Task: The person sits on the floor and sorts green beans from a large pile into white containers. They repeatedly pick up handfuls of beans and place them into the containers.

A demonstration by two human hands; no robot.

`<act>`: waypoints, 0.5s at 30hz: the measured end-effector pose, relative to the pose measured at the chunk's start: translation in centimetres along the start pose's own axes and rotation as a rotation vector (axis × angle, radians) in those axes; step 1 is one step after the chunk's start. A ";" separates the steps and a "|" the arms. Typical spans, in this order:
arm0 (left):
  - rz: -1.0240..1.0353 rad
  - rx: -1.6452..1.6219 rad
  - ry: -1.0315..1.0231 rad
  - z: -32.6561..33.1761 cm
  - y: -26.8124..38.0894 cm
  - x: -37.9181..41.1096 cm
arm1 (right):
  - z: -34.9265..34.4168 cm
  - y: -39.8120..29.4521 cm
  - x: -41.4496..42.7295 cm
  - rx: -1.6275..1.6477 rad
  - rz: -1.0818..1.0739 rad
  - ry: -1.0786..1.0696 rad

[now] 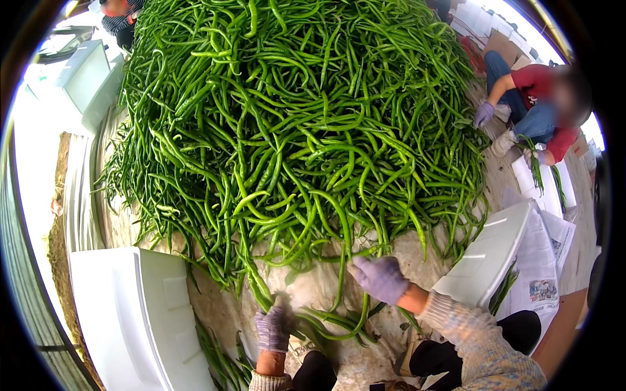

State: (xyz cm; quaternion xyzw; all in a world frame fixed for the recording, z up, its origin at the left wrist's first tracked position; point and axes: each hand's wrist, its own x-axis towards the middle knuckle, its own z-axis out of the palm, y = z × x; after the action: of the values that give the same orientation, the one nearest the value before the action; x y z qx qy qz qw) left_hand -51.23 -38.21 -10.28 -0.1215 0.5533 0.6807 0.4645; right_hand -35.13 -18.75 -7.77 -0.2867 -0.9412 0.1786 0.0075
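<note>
A large heap of long green chili peppers spreads over the ground cloth in front of me. My left hand, in a purple knit glove, is closed around a bunch of long peppers at the heap's near edge; their upper ends point toward the heap. To the right, my right hand, gloved in lilac, reaches the near edge with its fingertips at the end of a curved pepper. Blur hides whether it grips that pepper. Between my hands several loose peppers lie on the cloth.
A white foam box stands at my left, with peppers beside it. On my right another white box is tilted, lined with newspaper, peppers inside. A co-worker crouches at the right holding peppers; another person is far left.
</note>
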 end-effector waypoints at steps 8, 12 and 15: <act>0.485 0.266 -0.304 5.9 4.7 -3.0 | -13.8 -4.3 -0.3 0.216 -0.313 0.328; 0.560 0.277 -0.384 6.7 3.6 -2.9 | -12.6 -7.2 1.9 0.407 -0.326 0.294; 0.432 0.205 -0.254 6.1 3.4 -1.7 | -9.9 -7.0 5.3 0.341 -0.211 0.359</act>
State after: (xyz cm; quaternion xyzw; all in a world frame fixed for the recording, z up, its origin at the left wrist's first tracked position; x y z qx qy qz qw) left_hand -50.76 -33.64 -4.78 0.1332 0.5697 0.7142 0.3842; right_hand -42.15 -18.03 3.45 -0.2088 -0.9057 0.2793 0.2410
